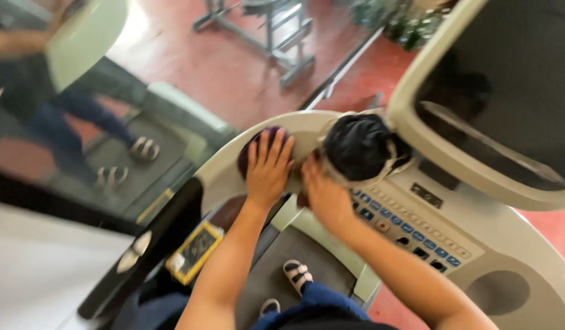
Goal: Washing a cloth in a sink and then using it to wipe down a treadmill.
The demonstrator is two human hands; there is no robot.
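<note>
Risk judged: dark cloth bundle (360,146) could be dragged across blue button row (410,235) of treadmill console (472,244), keys pressed by accident; belt underfoot.

Left hand (268,168) laid flat, fingers spread wide, on purple cloth (258,150) at console's upper left rim; nothing clasped.

Right hand (322,195) pressed against dark bundle at console's top edge; grip state cannot be told, blurred.

Purple cloth mostly covered, crumpled.
</note>
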